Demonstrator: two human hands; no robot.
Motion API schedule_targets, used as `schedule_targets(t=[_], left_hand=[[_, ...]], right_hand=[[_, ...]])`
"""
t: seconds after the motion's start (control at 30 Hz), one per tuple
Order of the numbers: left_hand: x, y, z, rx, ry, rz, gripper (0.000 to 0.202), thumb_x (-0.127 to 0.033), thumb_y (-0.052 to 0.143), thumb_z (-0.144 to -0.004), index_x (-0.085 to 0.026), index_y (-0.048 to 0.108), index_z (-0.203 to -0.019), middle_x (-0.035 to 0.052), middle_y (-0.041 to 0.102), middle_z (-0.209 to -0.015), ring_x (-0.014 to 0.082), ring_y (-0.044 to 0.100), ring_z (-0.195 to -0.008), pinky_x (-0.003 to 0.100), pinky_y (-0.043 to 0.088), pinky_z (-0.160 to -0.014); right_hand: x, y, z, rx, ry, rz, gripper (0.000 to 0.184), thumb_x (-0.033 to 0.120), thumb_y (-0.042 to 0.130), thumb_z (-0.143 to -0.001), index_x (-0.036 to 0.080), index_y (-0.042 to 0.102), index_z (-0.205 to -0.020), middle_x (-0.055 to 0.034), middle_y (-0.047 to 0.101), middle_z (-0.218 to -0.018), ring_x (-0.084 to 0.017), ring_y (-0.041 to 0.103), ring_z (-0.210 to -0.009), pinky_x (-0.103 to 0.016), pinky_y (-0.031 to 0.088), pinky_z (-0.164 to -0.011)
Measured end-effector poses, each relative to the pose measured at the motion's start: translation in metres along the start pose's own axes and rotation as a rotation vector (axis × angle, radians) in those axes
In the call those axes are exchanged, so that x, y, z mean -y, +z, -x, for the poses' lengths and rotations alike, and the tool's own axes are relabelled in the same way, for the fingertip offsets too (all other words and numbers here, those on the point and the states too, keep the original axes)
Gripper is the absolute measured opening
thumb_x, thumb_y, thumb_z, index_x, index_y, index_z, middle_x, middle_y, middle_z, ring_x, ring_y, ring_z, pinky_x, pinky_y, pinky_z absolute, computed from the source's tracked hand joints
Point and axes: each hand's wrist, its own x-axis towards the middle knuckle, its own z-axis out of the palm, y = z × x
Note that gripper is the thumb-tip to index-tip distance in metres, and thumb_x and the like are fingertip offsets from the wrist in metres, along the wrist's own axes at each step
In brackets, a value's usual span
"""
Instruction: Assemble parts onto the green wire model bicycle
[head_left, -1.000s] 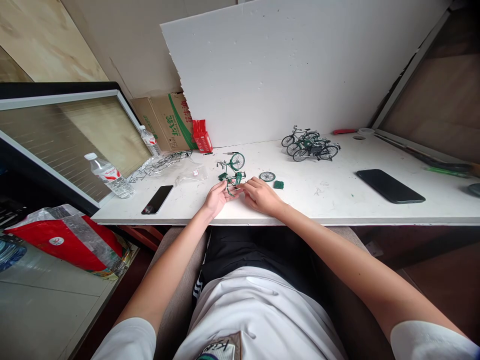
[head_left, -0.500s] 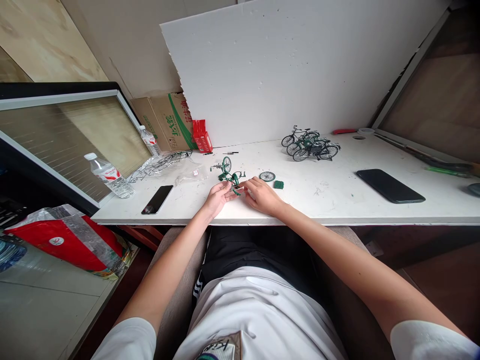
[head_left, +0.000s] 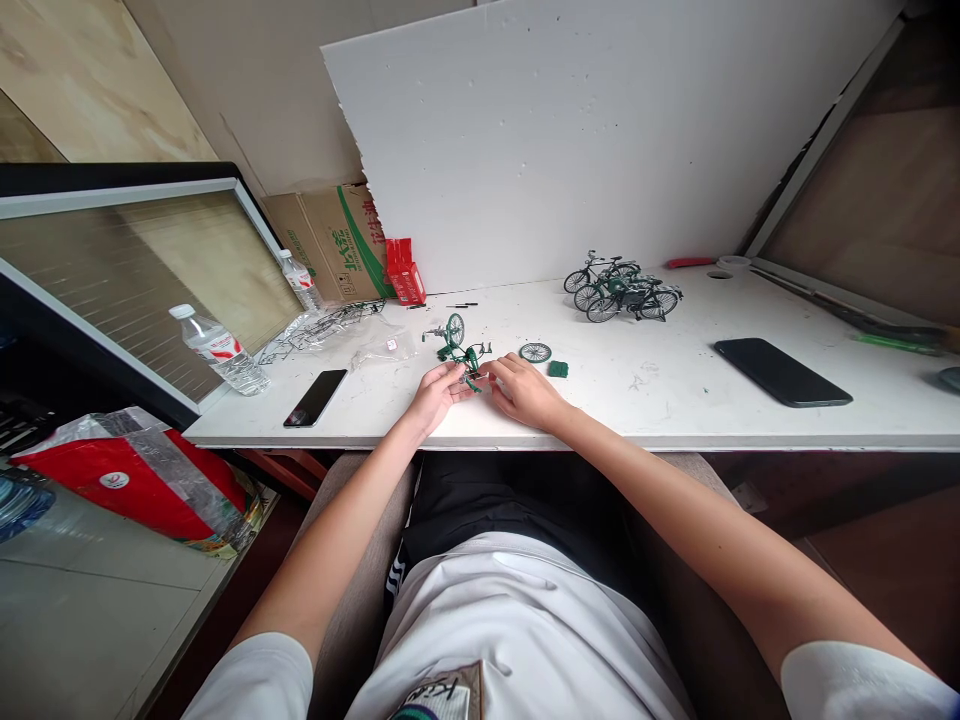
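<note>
A small green model bicycle (head_left: 469, 358), with one wheel on it, is held just above the white table near its front edge. My left hand (head_left: 436, 396) is closed round its lower part, thumb on top. From the right, my right hand (head_left: 523, 390) pinches at the same end of the frame; a small pale piece shows by the fingertips, too small to name. A loose spoked wheel (head_left: 535, 352) with a green rim lies just beyond my right hand. Beside that wheel rests a small dark green block-like part (head_left: 557, 369).
Several finished model bicycles (head_left: 622, 288) stand at the back right. A black phone-shaped slab (head_left: 782, 371) lies on the right, a phone (head_left: 315, 398) on the left. Water bottles (head_left: 220, 350), black plastic sprues (head_left: 330, 326), a clear bag (head_left: 384, 345) and a red box (head_left: 406, 272) occupy the left side.
</note>
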Motion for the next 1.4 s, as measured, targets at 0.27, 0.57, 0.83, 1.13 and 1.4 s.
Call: schedule_targets(t=[0.27,0.57,0.83,1.13,1.4], left_hand=[[0.003,-0.001,-0.001,0.015,0.038,0.001,0.026,-0.029,0.086,-0.079,-0.016,0.066,-0.090,0.0080,0.078,-0.096,0.0298,0.079,-0.104,0.041,0.056,-0.096],[0.004,-0.003,0.000,0.003,0.035,-0.061,0.035,-0.025,0.091,-0.077,-0.015,0.068,-0.101,0.0094,0.078,-0.104,0.0288,0.079,-0.106,0.041,0.054,-0.102],[0.005,-0.001,0.000,-0.018,0.013,-0.019,0.042,-0.030,0.094,-0.079,-0.015,0.064,-0.104,0.0110,0.079,-0.110,0.0283,0.080,-0.107,0.041,0.053,-0.103],[0.002,0.004,0.003,-0.023,0.001,-0.048,0.041,-0.042,0.091,-0.083,-0.016,0.063,-0.097,0.0171,0.081,-0.115,0.0293,0.080,-0.107,0.040,0.055,-0.098],[0.003,0.003,0.002,-0.015,0.005,-0.048,0.042,-0.046,0.088,-0.086,-0.014,0.071,-0.107,0.0165,0.081,-0.116,0.0292,0.079,-0.108,0.039,0.059,-0.096]], right_hand=[[0.000,0.000,0.001,0.031,-0.019,0.039,0.028,0.012,0.052,-0.099,0.019,0.065,-0.122,-0.0126,0.070,-0.106,-0.030,0.057,-0.102,-0.042,0.048,-0.094],[0.001,-0.001,0.001,0.040,-0.003,0.019,0.031,0.011,0.051,-0.098,0.019,0.065,-0.124,-0.0130,0.071,-0.107,-0.030,0.057,-0.103,-0.043,0.049,-0.094],[-0.004,0.001,0.001,-0.026,0.051,0.023,0.031,0.015,0.052,-0.100,0.018,0.063,-0.128,-0.0137,0.073,-0.116,-0.031,0.059,-0.107,-0.045,0.048,-0.097],[-0.039,-0.024,-0.001,-0.087,0.366,0.159,0.032,0.023,0.050,-0.100,0.018,0.067,-0.126,-0.0199,0.072,-0.124,-0.040,0.058,-0.116,-0.055,0.048,-0.093],[-0.096,-0.038,0.017,-0.002,0.520,0.186,0.045,0.036,0.051,-0.102,0.017,0.065,-0.140,-0.0227,0.071,-0.134,-0.047,0.052,-0.130,-0.064,0.047,-0.099]])
